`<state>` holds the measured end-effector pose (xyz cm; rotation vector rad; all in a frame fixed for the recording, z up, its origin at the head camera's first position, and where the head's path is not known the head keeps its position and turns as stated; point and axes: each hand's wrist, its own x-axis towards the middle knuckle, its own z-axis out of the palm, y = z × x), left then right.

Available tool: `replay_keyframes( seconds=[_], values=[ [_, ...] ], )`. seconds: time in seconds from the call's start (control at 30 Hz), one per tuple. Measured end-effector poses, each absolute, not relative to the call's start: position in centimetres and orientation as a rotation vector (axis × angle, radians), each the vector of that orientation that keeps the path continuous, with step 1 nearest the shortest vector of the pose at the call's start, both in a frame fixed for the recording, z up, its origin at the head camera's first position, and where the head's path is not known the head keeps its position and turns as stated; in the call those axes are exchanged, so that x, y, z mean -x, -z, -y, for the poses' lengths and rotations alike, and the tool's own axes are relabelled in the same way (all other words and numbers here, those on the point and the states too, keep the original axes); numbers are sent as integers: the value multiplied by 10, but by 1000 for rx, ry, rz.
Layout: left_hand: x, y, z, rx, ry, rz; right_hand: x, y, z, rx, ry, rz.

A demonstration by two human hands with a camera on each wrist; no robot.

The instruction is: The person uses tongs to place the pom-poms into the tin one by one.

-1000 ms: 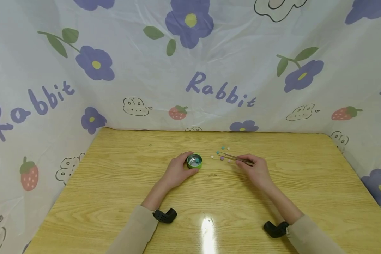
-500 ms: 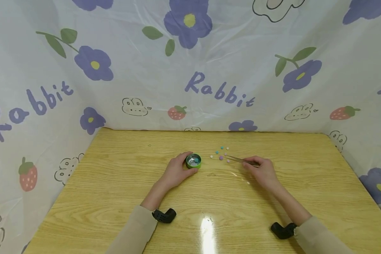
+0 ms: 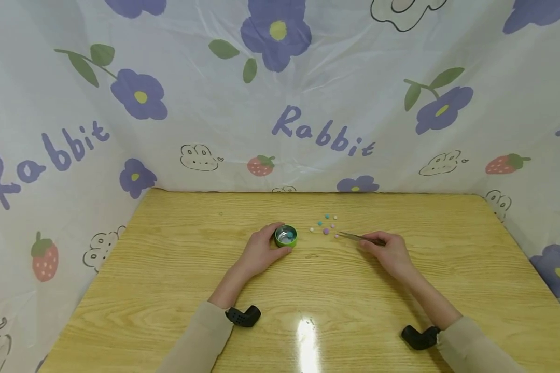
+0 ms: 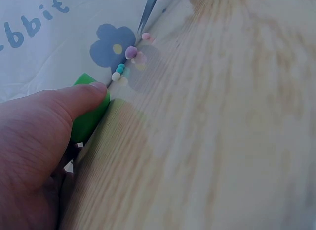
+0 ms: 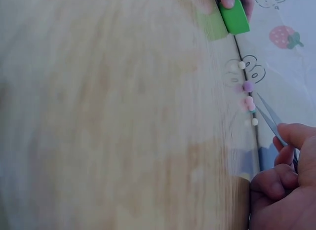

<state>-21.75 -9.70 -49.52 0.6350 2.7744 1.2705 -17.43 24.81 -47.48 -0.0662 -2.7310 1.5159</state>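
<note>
My left hand (image 3: 260, 251) grips a small round green tin (image 3: 286, 246) that stands on the table with its top uncovered. A blue bead (image 3: 290, 235) lies inside its silvery interior. In the right wrist view, my right hand (image 5: 289, 185) pinches metal tweezers (image 5: 271, 120) with their tips spread apart and no bead between them. The tips point left, close over a front pink bead (image 3: 336, 236). Around it lie a larger purple bead (image 3: 326, 231), another pink bead (image 3: 333, 226), two blue ones and two white ones, the nearer white bead (image 3: 311, 229) toward the tin.
The wooden table (image 3: 242, 207) ends at a white cloth (image 3: 205, 119) printed with flowers, rabbits and strawberries. Black wrist devices sit on the left wrist (image 3: 243, 316) and right wrist (image 3: 420, 338). A bright light reflection shows on the front of the table.
My right hand has drawn back to the right with the tweezers, whose tips have shifted from the middle of the beads to the front pink one. The left hand and tin stay put.
</note>
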Motion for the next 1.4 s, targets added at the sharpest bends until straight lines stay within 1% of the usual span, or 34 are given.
replay_keyframes(
  seconds=[1.4],
  values=[
    [217,496,96,-633,-1268,-2784,176,481,-249,32,-1484,2742]
  ],
)
